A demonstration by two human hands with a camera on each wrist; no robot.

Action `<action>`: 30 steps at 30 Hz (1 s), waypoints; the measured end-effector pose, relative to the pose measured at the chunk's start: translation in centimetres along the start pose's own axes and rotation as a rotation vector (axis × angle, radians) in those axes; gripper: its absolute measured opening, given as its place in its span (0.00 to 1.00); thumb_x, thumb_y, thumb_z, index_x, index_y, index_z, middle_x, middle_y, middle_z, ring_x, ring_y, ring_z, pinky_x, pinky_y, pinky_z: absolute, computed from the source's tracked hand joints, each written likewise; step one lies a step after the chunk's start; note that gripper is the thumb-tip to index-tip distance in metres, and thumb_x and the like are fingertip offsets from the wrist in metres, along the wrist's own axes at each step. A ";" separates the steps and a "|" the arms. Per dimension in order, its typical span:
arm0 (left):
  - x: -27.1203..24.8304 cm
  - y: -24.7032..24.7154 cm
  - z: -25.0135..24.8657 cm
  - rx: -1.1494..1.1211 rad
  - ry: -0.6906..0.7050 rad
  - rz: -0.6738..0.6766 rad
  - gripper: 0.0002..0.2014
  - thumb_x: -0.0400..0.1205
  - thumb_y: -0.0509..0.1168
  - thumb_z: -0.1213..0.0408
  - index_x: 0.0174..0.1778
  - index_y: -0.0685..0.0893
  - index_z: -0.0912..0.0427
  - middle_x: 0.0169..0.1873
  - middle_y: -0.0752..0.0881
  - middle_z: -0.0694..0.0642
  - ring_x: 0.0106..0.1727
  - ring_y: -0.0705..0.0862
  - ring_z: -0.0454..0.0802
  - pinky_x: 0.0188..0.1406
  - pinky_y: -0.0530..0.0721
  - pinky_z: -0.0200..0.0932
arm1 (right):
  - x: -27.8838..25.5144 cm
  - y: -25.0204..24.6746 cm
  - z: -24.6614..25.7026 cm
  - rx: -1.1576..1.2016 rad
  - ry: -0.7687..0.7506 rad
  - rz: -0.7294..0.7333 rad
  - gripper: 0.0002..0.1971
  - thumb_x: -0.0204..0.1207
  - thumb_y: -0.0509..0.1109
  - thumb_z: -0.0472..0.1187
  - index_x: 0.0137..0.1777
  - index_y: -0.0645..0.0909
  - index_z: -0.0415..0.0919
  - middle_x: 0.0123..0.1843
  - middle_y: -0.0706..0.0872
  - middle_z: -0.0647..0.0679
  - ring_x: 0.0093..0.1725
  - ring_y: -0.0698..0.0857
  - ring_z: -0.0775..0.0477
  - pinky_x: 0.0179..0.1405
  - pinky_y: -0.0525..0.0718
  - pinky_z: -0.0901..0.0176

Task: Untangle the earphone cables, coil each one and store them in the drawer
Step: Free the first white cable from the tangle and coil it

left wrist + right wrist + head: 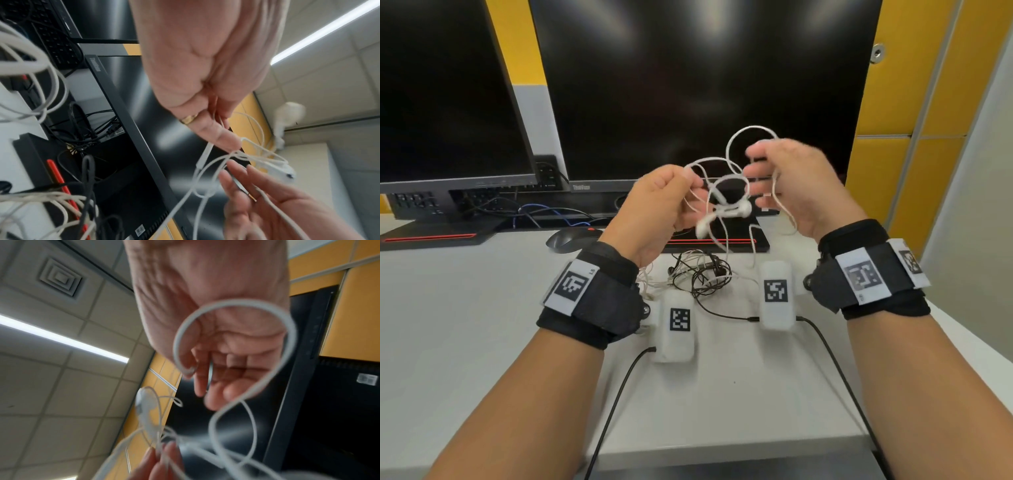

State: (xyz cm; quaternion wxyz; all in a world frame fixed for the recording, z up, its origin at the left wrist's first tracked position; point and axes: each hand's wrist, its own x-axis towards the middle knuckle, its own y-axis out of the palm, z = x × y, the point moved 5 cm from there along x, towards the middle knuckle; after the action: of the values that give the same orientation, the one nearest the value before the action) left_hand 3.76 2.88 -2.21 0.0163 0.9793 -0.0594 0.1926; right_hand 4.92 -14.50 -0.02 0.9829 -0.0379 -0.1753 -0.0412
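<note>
left hand (654, 202) pinches the white earphone cable (732, 209); right hand (801, 185) fingers (758, 170) hang loose, cable draped across.

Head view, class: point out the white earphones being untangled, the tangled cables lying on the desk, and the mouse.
white earphones (742, 209), head view, on one hanging earbud.
tangled cables (709, 275), head view, on the middle of the dark and white heap.
mouse (566, 238), head view, on its top shell.
</note>
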 end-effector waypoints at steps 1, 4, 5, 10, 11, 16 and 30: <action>0.1 -0.2 -0.2 -0.088 0.024 -0.031 0.10 0.88 0.56 0.67 0.45 0.81 0.61 0.36 0.85 0.54 0.36 0.85 0.45 0.34 0.84 0.33 | -0.1 0.5 -0.3 -0.042 0.005 0.073 0.09 0.83 0.64 0.43 0.57 0.84 0.44 0.45 0.87 0.46 0.34 0.83 0.51 0.34 0.84 0.58; 0.2 -0.7 -0.8 -0.249 0.108 -0.080 0.09 0.88 0.56 0.68 0.45 0.81 0.62 0.40 0.87 0.56 0.41 0.89 0.46 0.42 0.87 0.35 | -0.3 1.7 -0.9 -0.152 -0.008 0.268 0.07 0.82 0.68 0.38 0.57 0.83 0.45 0.33 0.80 0.48 0.21 0.71 0.55 0.19 0.70 0.63; 0.2 -0.7 -0.9 -0.276 0.132 -0.081 0.09 0.88 0.56 0.68 0.46 0.81 0.62 0.41 0.87 0.57 0.43 0.89 0.46 0.43 0.87 0.35 | -0.5 2.1 -1.0 -0.194 -0.008 0.321 0.08 0.81 0.69 0.37 0.59 0.82 0.44 0.30 0.79 0.50 0.20 0.69 0.55 0.18 0.67 0.63; 0.0 -0.7 -1.5 -0.324 0.210 -0.062 0.10 0.88 0.55 0.67 0.46 0.80 0.62 0.41 0.88 0.55 0.44 0.89 0.47 0.45 0.87 0.36 | -1.0 3.6 -1.5 -0.384 -0.084 0.370 0.14 0.76 0.74 0.35 0.60 0.80 0.45 0.29 0.79 0.55 0.18 0.74 0.61 0.16 0.69 0.74; -0.1 -0.6 -1.6 -0.322 0.219 -0.051 0.10 0.89 0.54 0.67 0.46 0.80 0.62 0.40 0.88 0.55 0.44 0.89 0.47 0.44 0.87 0.36 | -1.3 4.1 -1.4 -0.425 -0.119 0.392 0.12 0.77 0.74 0.37 0.58 0.80 0.48 0.29 0.80 0.55 0.19 0.75 0.61 0.16 0.69 0.75; -0.3 -0.2 -1.6 -0.282 0.253 -0.018 0.12 0.89 0.53 0.66 0.45 0.80 0.62 0.43 0.87 0.56 0.47 0.89 0.48 0.44 0.87 0.36 | -1.5 5.0 -1.1 -0.470 -0.182 0.427 0.10 0.83 0.66 0.43 0.39 0.80 0.48 0.26 0.77 0.54 0.20 0.74 0.62 0.19 0.70 0.71; -0.1 -0.3 -0.5 0.066 0.124 -0.012 0.04 0.85 0.63 0.65 0.46 0.81 0.59 0.30 0.81 0.51 0.30 0.81 0.43 0.31 0.82 0.35 | 0.0 -0.1 1.4 0.544 -0.291 -0.102 0.07 0.85 0.59 0.33 0.50 0.80 0.38 0.40 0.88 0.40 0.40 0.91 0.44 0.41 0.88 0.55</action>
State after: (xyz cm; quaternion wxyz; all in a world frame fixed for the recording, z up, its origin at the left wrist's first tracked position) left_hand 3.50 3.24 -1.80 -0.0111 0.9659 -0.0462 0.2545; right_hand 4.46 -14.48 1.34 0.9182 0.2298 -0.3206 -0.0360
